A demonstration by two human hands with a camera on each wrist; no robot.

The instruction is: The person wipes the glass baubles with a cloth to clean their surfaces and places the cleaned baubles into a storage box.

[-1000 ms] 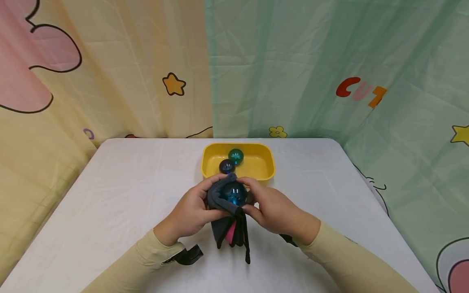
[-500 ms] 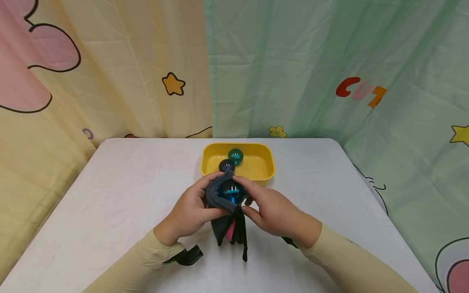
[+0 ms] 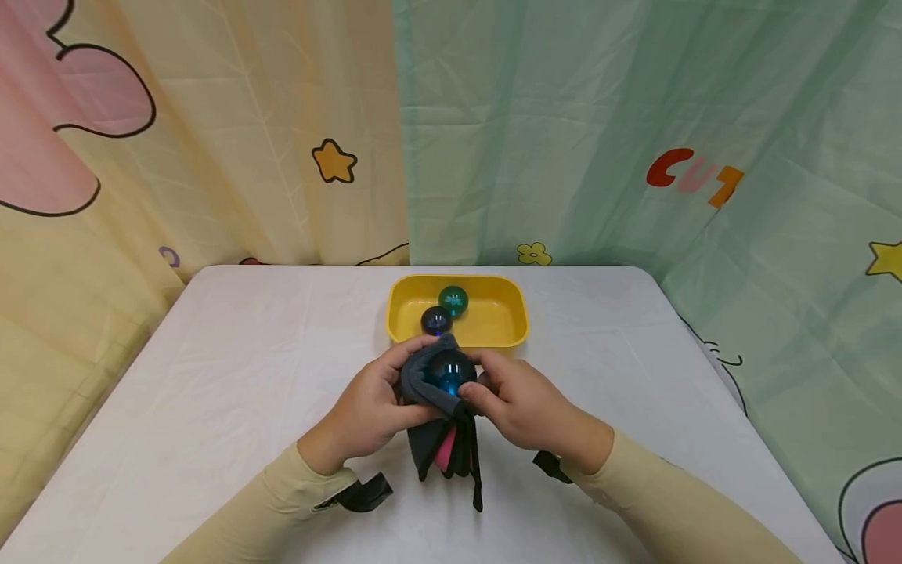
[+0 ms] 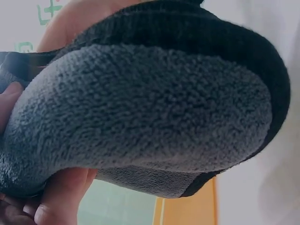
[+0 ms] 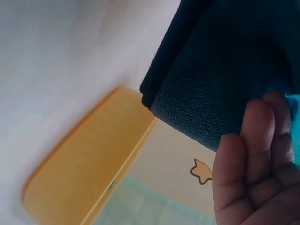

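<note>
In the head view my left hand (image 3: 362,411) grips a dark grey fleece cloth (image 3: 418,385) with black edging, fingers behind it and thumb in front. The cloth folds around the left side of a clear blue ball (image 3: 451,370). My right hand (image 3: 532,403) holds the ball's right side between thumb and fingers. A pink patch (image 3: 445,450) and a thin black strip (image 3: 477,478) hang below the folds. The fleece (image 4: 150,108) fills most of the left wrist view. Only a bright sliver of the ball (image 5: 295,129) shows beside my fingers (image 5: 258,126) in the right wrist view.
Just beyond my hands stands a yellow tub (image 3: 493,313) on the white-covered table (image 3: 232,376). In it lie a green ball (image 3: 453,301) and a dark blue ball (image 3: 436,320). Printed curtains (image 3: 521,133) hang behind the table.
My right thumb has moved up from the cloth's lower edge onto the ball, and its fingers have come down from the cloth's top edge. The left hand keeps its grip on the cloth.
</note>
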